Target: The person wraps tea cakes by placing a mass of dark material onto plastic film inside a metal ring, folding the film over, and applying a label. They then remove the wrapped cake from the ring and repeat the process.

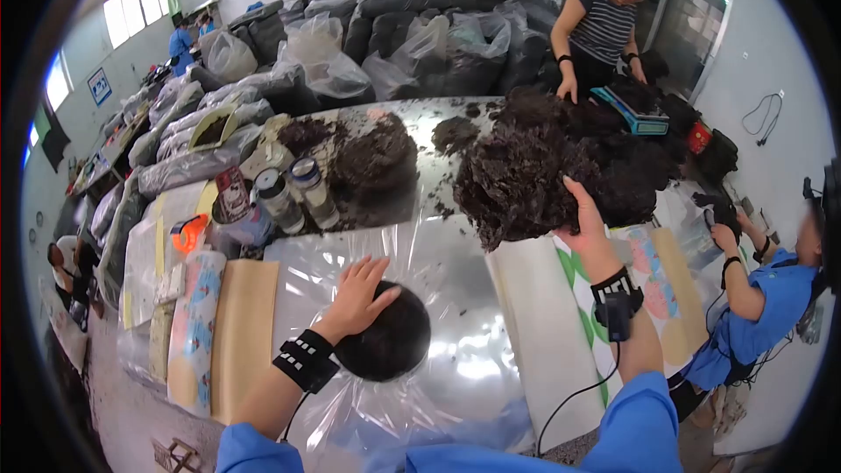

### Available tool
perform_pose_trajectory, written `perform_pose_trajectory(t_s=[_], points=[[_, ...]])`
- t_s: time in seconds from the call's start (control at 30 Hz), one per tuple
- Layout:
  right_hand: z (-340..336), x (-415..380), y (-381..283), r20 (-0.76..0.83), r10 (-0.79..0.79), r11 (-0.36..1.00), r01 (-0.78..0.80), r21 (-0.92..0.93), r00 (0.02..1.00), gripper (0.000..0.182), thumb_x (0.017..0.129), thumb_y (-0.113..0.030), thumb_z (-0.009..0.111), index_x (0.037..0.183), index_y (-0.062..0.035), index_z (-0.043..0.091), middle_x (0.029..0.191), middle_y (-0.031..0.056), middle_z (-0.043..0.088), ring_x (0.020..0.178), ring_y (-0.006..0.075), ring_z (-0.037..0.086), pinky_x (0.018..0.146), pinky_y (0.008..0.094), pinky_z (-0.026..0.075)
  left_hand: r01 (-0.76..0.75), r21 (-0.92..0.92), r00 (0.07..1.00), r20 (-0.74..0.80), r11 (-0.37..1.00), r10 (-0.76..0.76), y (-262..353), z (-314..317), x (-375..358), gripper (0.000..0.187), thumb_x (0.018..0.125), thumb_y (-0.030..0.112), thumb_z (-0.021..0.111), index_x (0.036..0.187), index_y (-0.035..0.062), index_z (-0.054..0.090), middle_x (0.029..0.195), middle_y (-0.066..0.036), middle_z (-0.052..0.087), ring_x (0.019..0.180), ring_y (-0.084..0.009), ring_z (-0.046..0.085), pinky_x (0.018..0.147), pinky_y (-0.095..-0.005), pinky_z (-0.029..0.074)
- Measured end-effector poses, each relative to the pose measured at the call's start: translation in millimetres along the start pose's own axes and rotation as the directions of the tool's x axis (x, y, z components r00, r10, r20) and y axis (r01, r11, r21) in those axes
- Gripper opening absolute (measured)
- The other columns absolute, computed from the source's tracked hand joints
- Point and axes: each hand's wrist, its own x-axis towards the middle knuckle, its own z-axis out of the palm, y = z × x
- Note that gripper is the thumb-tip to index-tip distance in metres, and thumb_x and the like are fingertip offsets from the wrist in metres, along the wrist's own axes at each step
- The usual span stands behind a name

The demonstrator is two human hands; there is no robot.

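My right hand [589, 226] grips the near edge of a large clump of dark, crinkled dried seaweed [517, 177], thumb on top and the other fingers partly hidden. My left hand [354, 301] lies with fingers stretched out over the upper left of a smooth dark round disc [390, 342]. The disc rests on clear plastic film [455, 298] spread over the shiny metal table. More loose dark seaweed [378, 156] is heaped beyond my left hand.
Two clear jars [314, 193], an orange tape dispenser [189, 233] and paper rolls [194, 333] stand at left. A teal scale [635, 114] is at the far right, near a co-worker [604, 26]. Another co-worker [762, 289] works at right. Stacked dark bags [420, 0] fill the back.
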Motion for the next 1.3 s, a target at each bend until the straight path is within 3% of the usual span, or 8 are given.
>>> perform_pose_trajectory(t_s=[0.13, 0.27, 0.57, 0.77, 0.9, 1.03, 1.1, 1.3], points=[[46, -54, 41, 0.336, 0.185, 0.981, -0.196, 0.001, 0.924, 0.027, 0.095, -0.029, 0.065, 0.113, -0.0084, 0.067, 0.109, 0.0027, 0.073, 0.092, 0.0155, 0.071, 0.073, 0.0281, 0.059, 0.110, -0.920, 0.918, -0.050, 0.375, -0.393, 35, -22, -17, 0.080, 0.102, 0.062, 0.034, 0.158, 0.0056, 0.022, 0.159, -0.016, 0.033, 0.150, -0.0284, 0.024, 0.121, -0.0470, 0.016], [106, -129, 134, 0.107, 0.176, 0.983, -0.167, -0.080, 0.979, 0.039, 0.096, -0.027, 0.067, 0.127, -0.0044, 0.061, 0.117, 0.0047, 0.069, 0.102, 0.0137, 0.066, 0.085, 0.0282, 0.054, -0.041, -0.992, 0.843, 0.030, -0.120, -0.536, 67, -59, -49, 0.083, 0.102, 0.064, 0.031, 0.159, 0.0060, 0.018, 0.158, -0.013, 0.034, 0.149, -0.0265, 0.027, 0.121, -0.0457, 0.015], [54, -153, 205, 0.274, -0.119, 0.453, 0.298, -0.840, 0.954, 0.067, 0.094, -0.030, 0.069, 0.142, 0.0076, 0.042, 0.136, 0.0182, 0.055, 0.124, 0.0275, 0.053, 0.109, 0.0382, 0.039, 0.060, -0.913, 0.714, -0.243, 0.404, -0.656, 10, -4, -122, 0.066, 0.104, 0.035, 0.044, 0.157, 0.0006, 0.023, 0.160, -0.016, 0.030, 0.149, -0.0275, 0.027, 0.122, -0.0370, 0.018], [97, -101, 210, 0.433, -0.262, 0.724, 0.472, -0.502, 0.863, 0.052, 0.099, -0.018, 0.059, 0.145, 0.0013, 0.044, 0.139, 0.0138, 0.055, 0.132, 0.0220, 0.049, 0.111, 0.0342, 0.037, 0.097, -0.842, 0.819, -0.235, 0.530, -0.523, 5, 6, -111, 0.063, 0.101, 0.024, 0.051, 0.156, 0.0021, 0.029, 0.161, -0.015, 0.030, 0.150, -0.0273, 0.027, 0.122, -0.0385, 0.017], [95, -129, 250, 0.400, -0.318, 0.473, 0.510, -0.719, 0.859, 0.041, 0.096, -0.016, 0.060, 0.132, 0.0031, 0.056, 0.132, 0.0205, 0.058, 0.126, 0.0348, 0.054, 0.109, 0.0383, 0.039, 0.185, -0.662, 0.827, -0.295, 0.727, -0.479, 16, -2, -107, 0.060, 0.093, 0.010, 0.062, 0.149, 0.0027, 0.043, 0.154, -0.017, 0.042, 0.140, -0.0291, 0.042, 0.115, -0.0378, 0.033], [114, -128, 232, 0.394, -0.209, 0.370, 0.446, -0.815, 0.895, 0.042, 0.090, -0.018, 0.066, 0.125, 0.0035, 0.058, 0.130, 0.0228, 0.056, 0.127, 0.0387, 0.051, 0.111, 0.0440, 0.037, 0.282, -0.505, 0.828, -0.301, 0.816, -0.473, 21, -1, -99, 0.063, 0.086, -0.001, 0.063, 0.146, 0.0037, 0.047, 0.150, -0.019, 0.044, 0.138, -0.0347, 0.045, 0.115, -0.0405, 0.036], [127, -125, 212, 0.691, -0.158, -0.333, 0.621, -0.710, 0.705, 0.048, 0.083, -0.023, 0.072, 0.121, 0.0032, 0.058, 0.130, 0.0236, 0.053, 0.130, 0.0400, 0.046, 0.114, 0.0497, 0.033, 0.299, -0.481, 0.839, -0.280, 0.824, -0.467, 21, -5, -98, 0.066, 0.084, -0.004, 0.062, 0.147, 0.0034, 0.045, 0.152, -0.020, 0.042, 0.138, -0.0361, 0.044, 0.115, -0.0412, 0.036], [134, -104, 230, 0.839, 0.342, -0.057, 0.900, -0.432, 0.424, 0.087, 0.088, -0.051, 0.062, 0.150, 0.0039, 0.035, 0.155, 0.0287, 0.033, 0.148, 0.0406, 0.026, 0.121, 0.0515, 0.021, 0.385, -0.166, 0.887, -0.206, 0.908, -0.414, 31, 1, -88, 0.072, 0.080, -0.005, 0.054, 0.149, -0.0072, 0.033, 0.157, -0.027, 0.031, 0.146, -0.0401, 0.031, 0.118, -0.0467, 0.028]])
